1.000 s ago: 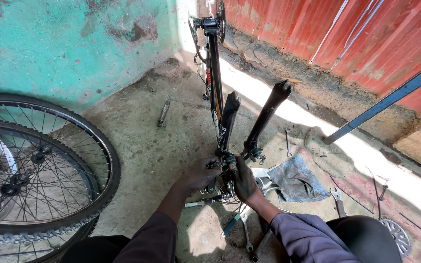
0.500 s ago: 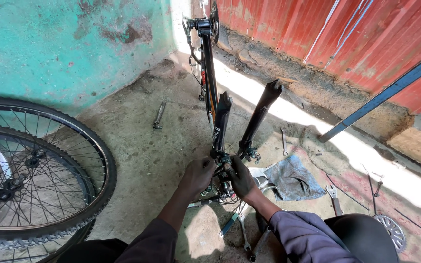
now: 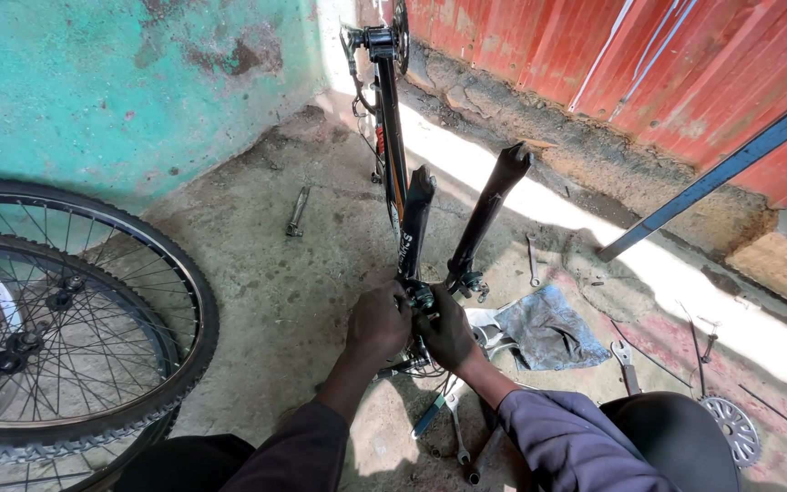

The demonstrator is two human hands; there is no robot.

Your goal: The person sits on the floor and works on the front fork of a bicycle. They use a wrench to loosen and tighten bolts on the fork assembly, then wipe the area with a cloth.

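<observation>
Head view, bottom of frame: dark purple-grey sleeves [image 3: 539,437] and a dark knee at lower right. Just below the hands, on the concrete floor [image 3: 257,264]: a blue-handled tool [image 3: 430,415] and a slim steel spanner [image 3: 454,426], lying close together.

Centre: left hand [image 3: 377,323] and right hand [image 3: 448,330] side by side, nearly touching, both curled round the base of the black bicycle suspension fork [image 3: 453,232], at the crown where the two legs meet. Fingers of both wrapped tight on the small metal parts there; exact part gripped hidden by the knuckles. Fork stands upside down, legs pointing up and away, slightly tilted to the right, tips at mid-frame.

Right of hands: crumpled blue-grey rag [image 3: 548,328] on the floor, w/ a white object partly under its left edge. Further right, small silver spanner [image 3: 626,360]; at lower right corner a round toothed metal chainring [image 3: 730,428].

Left side: two black spoked bicycle wheels w/ knobbly tyres [image 3: 75,337], overlapping, filling the lower left.

Mid distance: grey metal socket wrench [image 3: 297,211] lying alone on the floor, upper centre-left; another thin spanner [image 3: 532,260] right of the fork legs.

Far: black and orange bicycle frame [image 3: 386,100] upright behind the fork, reaching the top edge. Peeling turquoise plaster wall [image 3: 120,82] at upper left; red corrugated metal sheet wall [image 3: 630,64] at upper right, blue metal bar [image 3: 712,178] leaning diagonally against it.
</observation>
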